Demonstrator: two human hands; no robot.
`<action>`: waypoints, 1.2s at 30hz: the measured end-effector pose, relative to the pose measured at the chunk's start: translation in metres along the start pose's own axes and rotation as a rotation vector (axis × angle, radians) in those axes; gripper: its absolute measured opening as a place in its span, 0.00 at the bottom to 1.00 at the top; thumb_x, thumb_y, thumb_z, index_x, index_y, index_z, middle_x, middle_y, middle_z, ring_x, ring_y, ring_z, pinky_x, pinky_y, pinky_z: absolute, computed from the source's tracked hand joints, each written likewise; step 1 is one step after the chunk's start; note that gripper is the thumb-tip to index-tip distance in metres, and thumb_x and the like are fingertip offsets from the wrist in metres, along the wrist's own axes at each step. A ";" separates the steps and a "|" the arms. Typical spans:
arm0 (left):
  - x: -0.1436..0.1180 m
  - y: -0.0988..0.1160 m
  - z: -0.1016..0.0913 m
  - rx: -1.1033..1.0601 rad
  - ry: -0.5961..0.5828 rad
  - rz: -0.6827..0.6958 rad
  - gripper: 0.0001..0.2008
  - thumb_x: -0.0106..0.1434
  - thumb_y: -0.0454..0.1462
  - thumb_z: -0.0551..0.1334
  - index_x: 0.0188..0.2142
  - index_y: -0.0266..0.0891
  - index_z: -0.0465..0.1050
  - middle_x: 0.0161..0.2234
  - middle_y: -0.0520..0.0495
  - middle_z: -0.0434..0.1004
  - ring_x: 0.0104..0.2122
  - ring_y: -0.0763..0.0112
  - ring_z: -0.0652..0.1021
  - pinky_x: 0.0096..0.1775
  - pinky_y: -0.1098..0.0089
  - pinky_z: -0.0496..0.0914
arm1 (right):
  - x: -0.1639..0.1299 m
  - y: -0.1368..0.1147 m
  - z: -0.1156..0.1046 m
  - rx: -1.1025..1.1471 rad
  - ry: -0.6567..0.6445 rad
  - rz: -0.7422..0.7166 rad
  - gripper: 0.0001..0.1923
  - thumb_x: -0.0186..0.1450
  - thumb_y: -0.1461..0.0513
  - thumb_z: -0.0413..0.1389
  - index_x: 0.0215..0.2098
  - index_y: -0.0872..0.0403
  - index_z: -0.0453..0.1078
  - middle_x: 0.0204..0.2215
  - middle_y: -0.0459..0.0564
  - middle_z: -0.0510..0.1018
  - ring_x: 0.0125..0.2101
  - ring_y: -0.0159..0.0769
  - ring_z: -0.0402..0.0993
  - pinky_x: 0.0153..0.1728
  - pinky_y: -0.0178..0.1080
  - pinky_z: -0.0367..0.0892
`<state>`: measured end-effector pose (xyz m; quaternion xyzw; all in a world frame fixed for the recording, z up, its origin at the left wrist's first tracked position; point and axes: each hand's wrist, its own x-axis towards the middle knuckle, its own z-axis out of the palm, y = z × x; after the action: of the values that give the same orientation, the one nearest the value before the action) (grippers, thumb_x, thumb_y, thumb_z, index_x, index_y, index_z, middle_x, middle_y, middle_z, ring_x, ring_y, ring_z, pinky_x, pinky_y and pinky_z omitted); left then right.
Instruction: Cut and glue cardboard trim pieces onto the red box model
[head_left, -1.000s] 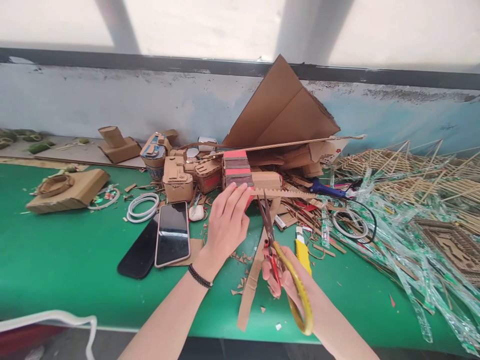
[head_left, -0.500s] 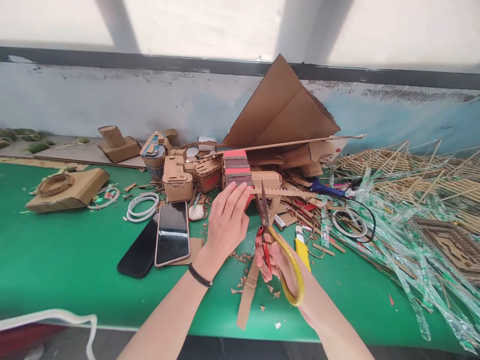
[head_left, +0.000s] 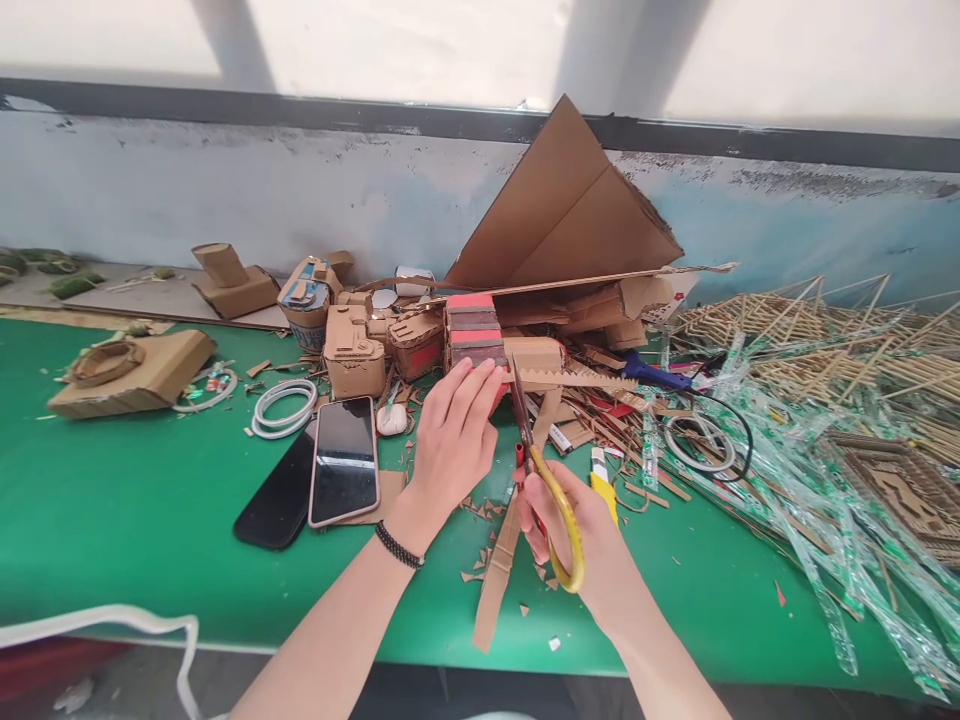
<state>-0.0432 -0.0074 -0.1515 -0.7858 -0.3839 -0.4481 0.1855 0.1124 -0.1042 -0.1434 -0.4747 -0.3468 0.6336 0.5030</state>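
In the middle of the head view, my left hand (head_left: 455, 430) is closed, its fingertips pinching the near end of a toothed cardboard strip (head_left: 585, 379) that runs out to the right. Just beyond those fingers stands a cardboard block with red and brown bands (head_left: 472, 325). My right hand (head_left: 574, 510) grips yellow-handled scissors (head_left: 534, 450). Their dark blades point up, nearly together, at the strip beside my left fingertips. A slim red piece (head_left: 520, 458) shows by the same hand; I cannot tell its kind. Below lies a plain cardboard strip (head_left: 496, 585) among small triangular scraps.
Two phones (head_left: 343, 462) lie on the green table left of my hands, near coiled white cable (head_left: 284, 408). Cardboard models (head_left: 354, 352) stand behind. On the right are a yellow utility knife (head_left: 602, 487), a blue-handled tool (head_left: 656, 371), clear plastic strips (head_left: 814, 520) and thin sticks (head_left: 825, 335).
The scissor blades have come together across the toothed strip. The yellow handle has swung in to the left with my right hand. My left hand stays nearly still.
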 end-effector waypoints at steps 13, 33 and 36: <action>-0.001 -0.001 0.000 -0.014 0.000 0.001 0.38 0.68 0.25 0.56 0.76 0.39 0.54 0.67 0.38 0.74 0.71 0.53 0.68 0.68 0.51 0.68 | -0.001 -0.012 0.001 -0.122 0.055 0.053 0.29 0.61 0.37 0.68 0.35 0.52 0.71 0.18 0.38 0.68 0.13 0.22 0.57 0.12 0.29 0.56; -0.002 -0.002 -0.001 -0.029 -0.023 -0.005 0.39 0.69 0.25 0.54 0.77 0.41 0.52 0.68 0.40 0.73 0.72 0.54 0.67 0.69 0.52 0.67 | 0.005 -0.010 0.011 -0.244 0.128 -0.070 0.28 0.58 0.37 0.67 0.39 0.48 0.71 0.29 0.47 0.79 0.25 0.36 0.72 0.21 0.35 0.62; -0.002 -0.002 -0.001 -0.027 -0.020 -0.009 0.39 0.69 0.25 0.54 0.78 0.42 0.50 0.68 0.40 0.73 0.72 0.54 0.68 0.69 0.52 0.67 | 0.004 -0.007 0.008 -0.390 0.185 -0.131 0.24 0.60 0.42 0.69 0.42 0.48 0.72 0.29 0.49 0.81 0.29 0.41 0.77 0.26 0.37 0.66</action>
<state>-0.0459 -0.0073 -0.1528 -0.7908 -0.3832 -0.4464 0.1690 0.1067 -0.0986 -0.1352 -0.5953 -0.4452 0.4744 0.4716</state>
